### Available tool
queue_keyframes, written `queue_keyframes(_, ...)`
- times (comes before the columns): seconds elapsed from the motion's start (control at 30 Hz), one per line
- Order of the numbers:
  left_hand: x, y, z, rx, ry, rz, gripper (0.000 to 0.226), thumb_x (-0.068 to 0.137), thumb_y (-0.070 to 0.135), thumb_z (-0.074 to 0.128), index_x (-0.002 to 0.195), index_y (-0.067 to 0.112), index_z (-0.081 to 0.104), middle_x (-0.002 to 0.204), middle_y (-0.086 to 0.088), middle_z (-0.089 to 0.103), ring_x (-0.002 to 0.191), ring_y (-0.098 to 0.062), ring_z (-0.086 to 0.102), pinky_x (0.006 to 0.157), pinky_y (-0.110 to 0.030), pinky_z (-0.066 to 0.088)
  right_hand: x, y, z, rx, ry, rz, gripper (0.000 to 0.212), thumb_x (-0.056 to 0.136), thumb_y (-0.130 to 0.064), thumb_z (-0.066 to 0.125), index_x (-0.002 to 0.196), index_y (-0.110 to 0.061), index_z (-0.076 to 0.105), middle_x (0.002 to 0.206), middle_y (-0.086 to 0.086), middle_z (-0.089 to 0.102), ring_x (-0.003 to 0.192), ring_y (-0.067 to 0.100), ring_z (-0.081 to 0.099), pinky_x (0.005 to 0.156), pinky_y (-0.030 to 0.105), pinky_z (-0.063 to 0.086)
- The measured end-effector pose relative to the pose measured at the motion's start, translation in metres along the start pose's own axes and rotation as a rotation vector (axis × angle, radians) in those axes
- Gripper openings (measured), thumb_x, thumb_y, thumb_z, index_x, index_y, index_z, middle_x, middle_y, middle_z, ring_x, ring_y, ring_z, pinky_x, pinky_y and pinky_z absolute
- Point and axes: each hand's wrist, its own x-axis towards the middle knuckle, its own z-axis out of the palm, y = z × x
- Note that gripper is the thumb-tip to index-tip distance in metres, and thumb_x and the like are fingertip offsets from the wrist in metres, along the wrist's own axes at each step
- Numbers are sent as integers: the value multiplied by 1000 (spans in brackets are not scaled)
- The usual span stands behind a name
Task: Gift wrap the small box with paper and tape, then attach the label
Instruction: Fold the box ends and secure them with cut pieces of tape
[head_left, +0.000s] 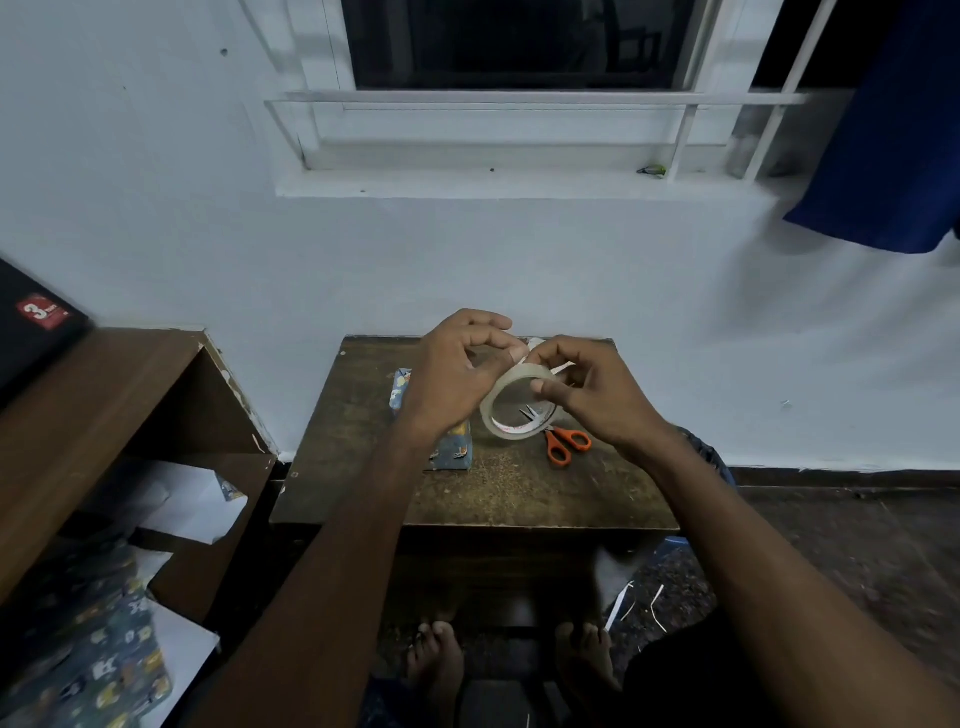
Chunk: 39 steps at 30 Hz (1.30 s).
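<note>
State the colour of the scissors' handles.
Orange, on the small steel scissors; seen clearly in the head view.

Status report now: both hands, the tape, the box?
Right hand grips tape roll; left hand pinches at its end. Wrapped box on table, partly behind left wrist. Scissors beside it.

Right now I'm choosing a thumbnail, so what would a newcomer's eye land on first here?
Two hands, the left hand and right hand, hold a clear tape roll above the small brown table. Orange-handled scissors lie just beneath, with the wrapped box at the left.
</note>
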Motion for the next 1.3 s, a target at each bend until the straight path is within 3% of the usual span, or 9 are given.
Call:
queue_keyframes(0.1,0,1,-1,-27,-8,-13,5,92,24,82,96,25,85,119,13,71,112,-1,66,86,-27,55,1,0,5,-83,12,-59,20,93,-10,72,101,-29,74,102,-10,74,100,18,70,85,54,57)
queue_keyframes(0.3,1,0,-2,-40,28,-31,16,102,22,70,112,22,82,120,9,72,109,0,67,87,-12,50,1,-3,7,-79,92,-65,21,94,-6,70,100,-26,73,103,-12,75,99,16,70,85,52,58)
queue_keyframes(0.4,1,1,-4,-45,27,-68,12,100,28,73,105,25,84,120,9,72,108,1,67,83,-9,49,0,-3,6,-86,104,-68,22,93,-6,71,99,-27,74,103,-14,75,98,14,70,84,50,58)
queue_keyframes(0.6,1,-1,-3,-36,21,-71,7,89,32,85,95,32,84,116,9,73,106,-2,69,89,-34,61,0,-4,8,-75,125,-85,22,95,-7,70,104,-26,76,103,-15,75,97,10,70,79,35,56)
queue_keyframes(0.8,2,-1,-4,-50,19,-100,4,88,30,86,91,32,84,114,11,74,106,-2,69,91,-41,60,1,-5,7,-98,168,-109,21,94,-6,72,103,-25,76,101,-15,75,95,9,70,76,29,55)
queue_keyframes(1.0,1,2,-2,-102,-3,-75,4,90,21,84,93,23,85,116,9,73,106,-2,70,82,-21,54,-2,-8,12,-190,183,-145,24,89,-8,77,95,-31,72,99,-15,71,99,3,64,75,14,44)
queue_keyframes(1.13,0,3,-2,-104,9,-62,4,89,21,85,92,24,85,117,10,73,108,-3,69,82,-21,53,-2,-11,17,-225,136,-152,28,88,-4,76,91,-32,74,92,-9,71,90,7,65,71,16,45)
queue_keyframes(1.23,0,2,-5,-84,15,-76,4,87,23,87,91,24,86,116,12,73,107,-3,69,83,-26,57,-3,-11,20,-208,67,-108,17,91,-3,73,92,-20,78,89,-4,74,87,9,64,74,23,49)
queue_keyframes(1.3,0,2,-7,-62,33,-92,4,86,22,87,88,25,85,113,11,72,102,-2,68,81,-21,56,-3,-8,21,-165,27,-87,16,92,-3,72,97,-16,80,91,-6,76,90,9,67,78,25,52)
